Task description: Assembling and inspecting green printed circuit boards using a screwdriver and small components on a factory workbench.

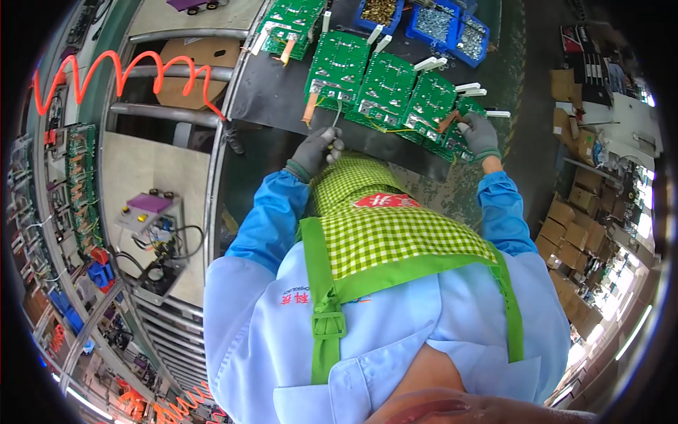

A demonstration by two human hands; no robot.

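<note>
So the green circuit boards (395, 92) are laid out overlapping in a row across the dark worktop (282, 92), upper middle of the frame. I'd say they're light and stiff but easy to damage, with all those little parts and thin yellow wires on top, so best taken by the bare edges and never by the white connectors sticking off the far side.

My right hand (480, 136), grey glove on, rests on the end board (462, 138) at the right of the row, fingers curled over its edge; can't tell if it's really pinched or just touched. My left hand (318, 150) is closed around a thin metal tool (336, 116) with its tip up against the nearest board.

Further out: blue bins (438, 22) of small hardware at the top, an orange coiled hose (127, 74) upper left, cardboard boxes (565, 240) stacked at the right.
</note>
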